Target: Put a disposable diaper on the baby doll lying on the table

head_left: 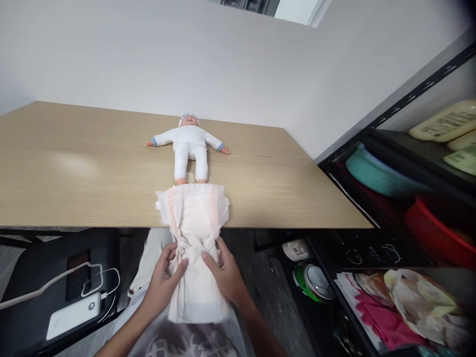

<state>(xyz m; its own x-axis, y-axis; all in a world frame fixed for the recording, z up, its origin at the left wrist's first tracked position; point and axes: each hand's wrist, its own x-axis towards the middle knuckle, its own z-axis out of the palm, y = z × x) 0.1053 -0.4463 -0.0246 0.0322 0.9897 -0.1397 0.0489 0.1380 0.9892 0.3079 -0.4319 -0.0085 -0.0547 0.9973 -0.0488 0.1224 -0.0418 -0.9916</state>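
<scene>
An unfolded white diaper (pixel 197 213) stretches from the tabletop down over the near edge toward my lap. Its far end, with side tabs spread, lies on the table by the doll's feet. My left hand (pixel 165 275) grips the diaper's gathered left edge, thumb on top and fingers beneath. On the opposite edge, my right hand (pixel 225 272) pinches it the same way. Beyond the diaper a baby doll (pixel 190 144) in a white suit and cap lies on its back, arms spread wide and feet toward me.
The wooden table (pixel 92 183) backs onto a pale wall. At right, a black shelf holds a teal basin (pixel 379 171), a red basin (pixel 439 228) and bagged items. On a black chair (pixel 33 277) at lower left lies a white power bank (pixel 74 315) with cables.
</scene>
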